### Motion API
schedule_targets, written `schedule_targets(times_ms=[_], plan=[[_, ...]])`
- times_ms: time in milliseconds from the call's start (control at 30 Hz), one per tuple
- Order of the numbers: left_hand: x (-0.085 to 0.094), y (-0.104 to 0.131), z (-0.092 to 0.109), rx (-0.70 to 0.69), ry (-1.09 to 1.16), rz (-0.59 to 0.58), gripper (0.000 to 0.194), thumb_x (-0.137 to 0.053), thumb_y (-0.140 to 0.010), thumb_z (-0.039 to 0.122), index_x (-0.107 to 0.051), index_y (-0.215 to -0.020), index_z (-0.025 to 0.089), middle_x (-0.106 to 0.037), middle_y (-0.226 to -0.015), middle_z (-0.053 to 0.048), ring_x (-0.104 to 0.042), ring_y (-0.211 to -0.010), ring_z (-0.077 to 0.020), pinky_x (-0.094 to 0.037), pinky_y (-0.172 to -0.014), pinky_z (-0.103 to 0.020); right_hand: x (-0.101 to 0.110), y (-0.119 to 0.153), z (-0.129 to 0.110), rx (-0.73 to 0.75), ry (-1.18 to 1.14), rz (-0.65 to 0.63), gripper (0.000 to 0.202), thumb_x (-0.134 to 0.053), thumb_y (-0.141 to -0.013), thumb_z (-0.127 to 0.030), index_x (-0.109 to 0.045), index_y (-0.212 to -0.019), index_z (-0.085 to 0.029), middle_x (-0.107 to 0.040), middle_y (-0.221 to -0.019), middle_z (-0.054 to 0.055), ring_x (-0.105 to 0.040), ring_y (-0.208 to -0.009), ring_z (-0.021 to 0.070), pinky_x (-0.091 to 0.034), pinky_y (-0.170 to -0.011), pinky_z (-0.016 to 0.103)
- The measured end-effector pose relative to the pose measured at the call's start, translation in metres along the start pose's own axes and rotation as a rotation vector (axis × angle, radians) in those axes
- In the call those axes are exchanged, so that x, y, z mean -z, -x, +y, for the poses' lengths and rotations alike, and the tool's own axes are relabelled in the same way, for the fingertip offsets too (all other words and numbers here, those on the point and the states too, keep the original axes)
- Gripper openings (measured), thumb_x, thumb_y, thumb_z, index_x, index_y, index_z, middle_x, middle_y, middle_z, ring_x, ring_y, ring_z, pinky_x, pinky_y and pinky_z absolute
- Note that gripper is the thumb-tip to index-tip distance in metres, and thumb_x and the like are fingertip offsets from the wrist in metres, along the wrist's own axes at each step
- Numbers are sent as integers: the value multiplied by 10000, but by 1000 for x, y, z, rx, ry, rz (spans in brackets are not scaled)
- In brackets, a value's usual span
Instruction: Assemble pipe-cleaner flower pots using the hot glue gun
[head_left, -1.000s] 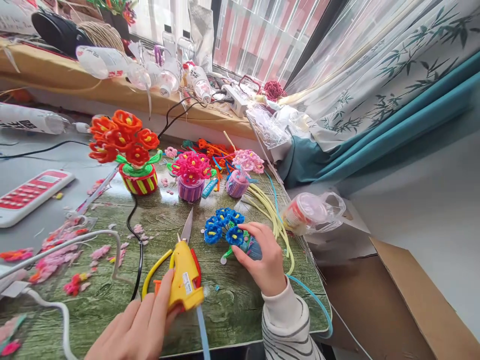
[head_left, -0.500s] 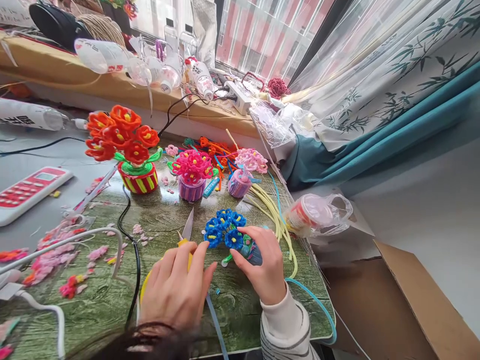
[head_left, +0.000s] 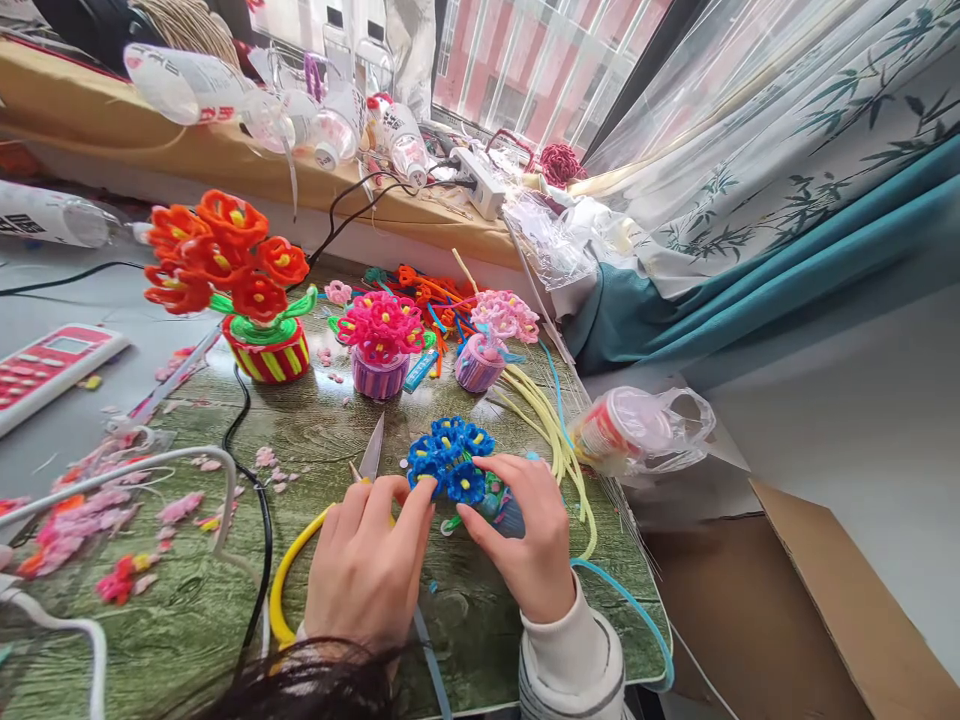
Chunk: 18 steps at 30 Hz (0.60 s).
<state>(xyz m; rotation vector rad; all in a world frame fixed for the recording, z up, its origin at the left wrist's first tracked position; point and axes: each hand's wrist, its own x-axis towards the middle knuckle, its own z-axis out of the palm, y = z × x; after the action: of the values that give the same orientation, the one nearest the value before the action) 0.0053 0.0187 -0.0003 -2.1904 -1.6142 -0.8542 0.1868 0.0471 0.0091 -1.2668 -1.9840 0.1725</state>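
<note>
Probably light, soft, crushable; blue flowers [head_left: 448,438] best held by pot [head_left: 509,517] — right hand [head_left: 531,532] pinches one bloom, closure of left hand [head_left: 367,560] unclear.

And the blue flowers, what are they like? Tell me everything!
The blue flowers have fuzzy petals, like pipe cleaner, with yellow middles. A green leaf shows below. Their bluish pot, partly hidden by the right hand, seems tipped over on the green wood-look table, blooms toward the left. That hand's thumb and finger hold the lower right bloom; the left hand is at the lower left one, but I can't tell whether it touches.
</note>
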Motion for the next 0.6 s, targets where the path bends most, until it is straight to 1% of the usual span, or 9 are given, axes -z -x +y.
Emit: schedule_targets(times_ms=[67, 267, 400, 600], plan=[[0, -1, 0, -7, 7, 4, 192, -579, -930, 201, -664, -1100, 178, -645, -874, -47, -523, -757, -197, -406, -660, -319, 0, 0, 0, -2, -3, -2, 267, -662, -920, -367, -648, -1153, -237, -724, -1078, 63, -653, -1007, 249, -456, -955, 440], [1, 0, 4, 51, 19, -3, 197, -561, -931, 152, -660, -1100, 171, -639, -876, -59, -502, -778, -214, -393, -675, -334, 1, 1, 1, -6, -12, -11, 271, -664, -924, -367, -645, -1162, -239, -719, -1086, 60, -644, -1015, 247, -444, -964, 432], [1, 1, 4, 46, 3, -20, 244, -564, -908, 114, -658, -1121, 189, -643, -887, -55, -511, -789, -216, -394, -694, -336, 0, 0, 1, -3, -19, -14, 274, -667, -921, -367, -646, -1161, -234, -719, -1085, 55, -643, -1012, 242, -446, -946, 416], [1, 2, 4, 24, 10, -24, 307, -568, -880, 53, -655, -1140, 192, -639, -894, -60, -504, -789, -220, -385, -684, -337, 1, -1, 0, 3, 1, -10, 268, -655, -927, -371, -647, -1158, -235, -723, -1085, 56, -646, -1007, 249, -435, -951, 424]])
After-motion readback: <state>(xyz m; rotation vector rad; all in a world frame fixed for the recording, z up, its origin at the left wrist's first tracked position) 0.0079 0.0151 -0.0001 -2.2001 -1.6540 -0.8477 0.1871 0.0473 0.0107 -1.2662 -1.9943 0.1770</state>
